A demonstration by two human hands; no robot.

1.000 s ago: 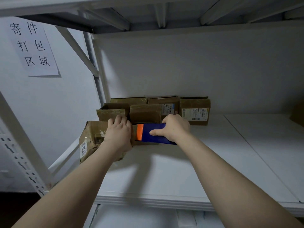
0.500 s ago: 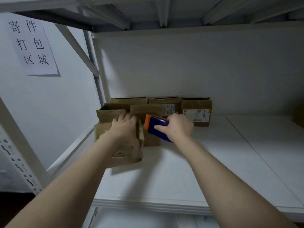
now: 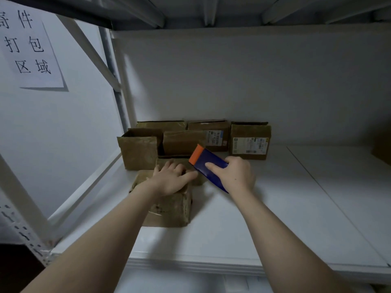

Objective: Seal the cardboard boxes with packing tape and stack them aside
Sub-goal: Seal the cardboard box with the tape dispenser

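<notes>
A small brown cardboard box (image 3: 169,206) stands on the white shelf (image 3: 243,229) in front of me. My left hand (image 3: 172,178) rests flat on its top with the fingers spread. My right hand (image 3: 234,174) grips a blue tape dispenser with an orange end (image 3: 208,163), tilted up to the left, just right of the box's top. Behind them sit several more cardboard boxes: an open one (image 3: 139,152) at the left, a middle one (image 3: 184,141), and labelled ones (image 3: 249,140) against the back wall.
A white metal upright and diagonal brace (image 3: 118,98) bound the shelf on the left. A paper sign with handwritten characters (image 3: 27,45) hangs on the left wall. The shelf above (image 3: 211,11) is close overhead. The shelf stretches bare to the right.
My left hand has brought the box from the shelf's left edge inward and set it down in front of me. My right hand has tilted the dispenser's orange end upward.
</notes>
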